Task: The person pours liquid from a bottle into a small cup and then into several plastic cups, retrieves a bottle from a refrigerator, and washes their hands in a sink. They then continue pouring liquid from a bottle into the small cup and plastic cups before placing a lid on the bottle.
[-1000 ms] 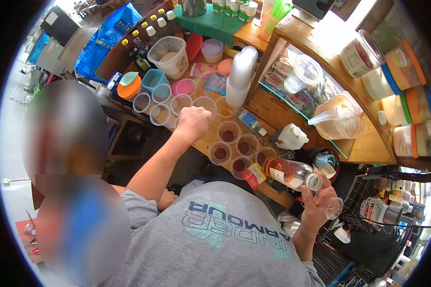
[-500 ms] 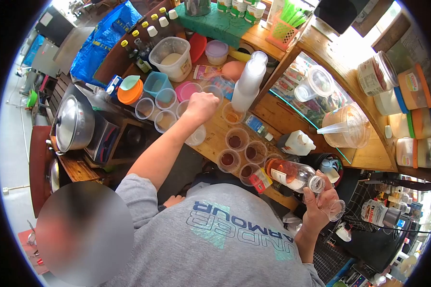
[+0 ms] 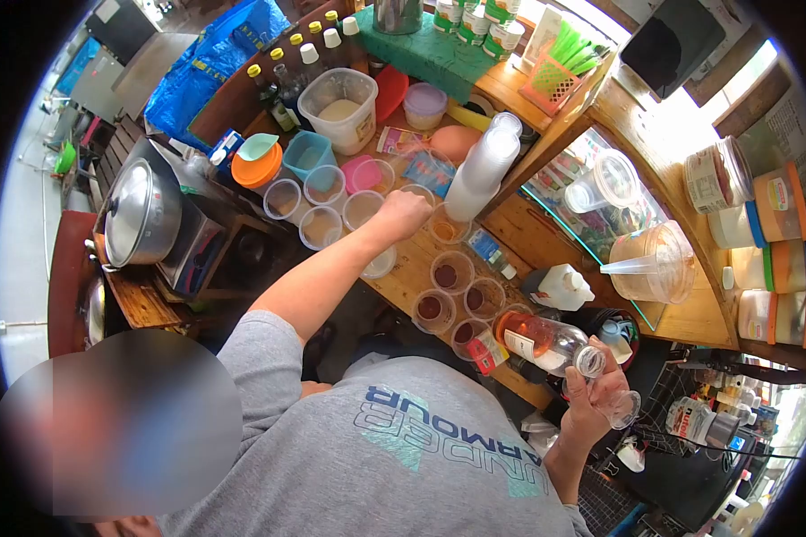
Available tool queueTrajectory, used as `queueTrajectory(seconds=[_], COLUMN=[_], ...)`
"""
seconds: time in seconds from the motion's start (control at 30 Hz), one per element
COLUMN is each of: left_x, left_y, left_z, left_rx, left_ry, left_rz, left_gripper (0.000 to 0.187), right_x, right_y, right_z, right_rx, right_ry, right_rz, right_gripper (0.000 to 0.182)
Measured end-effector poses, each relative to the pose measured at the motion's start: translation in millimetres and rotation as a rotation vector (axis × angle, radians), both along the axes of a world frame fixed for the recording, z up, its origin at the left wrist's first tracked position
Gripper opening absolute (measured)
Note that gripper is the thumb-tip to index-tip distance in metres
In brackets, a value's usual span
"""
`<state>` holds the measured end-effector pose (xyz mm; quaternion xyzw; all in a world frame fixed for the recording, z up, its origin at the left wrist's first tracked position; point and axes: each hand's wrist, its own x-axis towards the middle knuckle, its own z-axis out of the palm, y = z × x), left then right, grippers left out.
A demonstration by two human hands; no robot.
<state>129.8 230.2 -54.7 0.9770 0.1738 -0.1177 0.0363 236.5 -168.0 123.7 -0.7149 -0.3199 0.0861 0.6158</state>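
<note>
My left hand (image 3: pixel 405 215) is closed, knuckles up, at the near rim of a clear plastic cup (image 3: pixel 420 191); its fingertips are hidden. Several clear cups, such as one at the left (image 3: pixel 282 200), stand beside it. My right hand (image 3: pixel 595 394) grips the neck end of a tilted clear bottle (image 3: pixel 544 340) with amber liquid. A small clear cup (image 3: pixel 629 410) is also at that hand's fingers. Several cups with dark red contents (image 3: pixel 433 311) stand left of the bottle, near a red and yellow packet (image 3: pixel 487 353). Another cup (image 3: pixel 449 225) has an orange-brown content.
A tall stack of cups (image 3: pixel 484 168) stands behind the filled ones. Farther back are a square tub (image 3: pixel 338 112) and dark bottles (image 3: pixel 282 92). A large lidded pot (image 3: pixel 141 215) is at the left, a wooden shelf (image 3: pixel 664 134) at the right. A blurred person (image 3: pixel 121 425) is at lower left.
The view has shifted, so the counter sits slightly farther right and lower. Both hands keep nearly the same places relative to the cups and bottle. The blurred shape at lower left appears larger.
</note>
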Motion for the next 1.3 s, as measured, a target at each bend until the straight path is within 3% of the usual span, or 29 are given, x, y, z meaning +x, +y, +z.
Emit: queueTrajectory(seconds=[0.1,0.2,0.3,0.5,0.7,0.73,0.8,0.87,1.0,1.07,1.17,1.3], left_x=[-8.6,4.2,36.0,79.6,68.1,68.2,55.5,41.3,18.0,4.0,-22.7,-55.6], left_y=[-4.2,20.8,59.9,85.9,81.3,104.6,100.6,81.1,66.4,44.8,-3.4,-90.4], left_z=[44.7,53.3,34.3,-8.1,36.0,2.6,16.8,48.5,59.8,77.9,111.0,125.2], left_rx=[-0.087,-0.007,-0.043,0.029,0.046,0.054,0.063,0.065,0.106,0.128,0.18,0.121], left_ry=[-0.068,-0.231,-0.318,-0.055,-0.142,-0.205,-0.268,-0.346,-0.412,-0.566,-0.766,-0.763], left_rz=[0.061,0.17,0.195,0.015,0.095,0.13,0.156,0.203,0.247,0.31,0.323,0.446], left_gripper=[0.01,0.015,0.031,0.025,0.021,0.017,0.016,0.017,0.017,0.016,0.014,0.012], right_x=[-1.1,-2.9,-11.4,-12.8,-15.0,-15.1,-14.9,-12.9,-6.2,-0.9,8.8,15.8], right_y=[-3.2,-5.1,-3.4,-13.7,-11.8,-12.4,-14.0,-15.9,-19.6,-21.1,-27.1,-29.0], right_z=[-3.3,-5.4,2.3,-2.8,0.5,0.5,-0.2,-2.0,-8.3,-11.3,-17.1,-13.0], right_rx=[-0.002,0.035,-0.007,-0.025,-0.022,-0.021,-0.03,-0.014,0.052,0.071,0.109,0.115], right_ry=[0.018,-0.005,0.001,-0.006,-0.015,-0.011,0.006,0.013,0.038,0.025,0.003,-0.025], right_rz=[0.0,0.038,-0.008,-0.024,-0.075,-0.073,-0.072,-0.053,-0.007,0.03,0.083,0.152], right_gripper=[0.042,0.041,0.04,0.039,0.034,0.034,0.033,0.033,0.038,0.04,0.042,0.042])
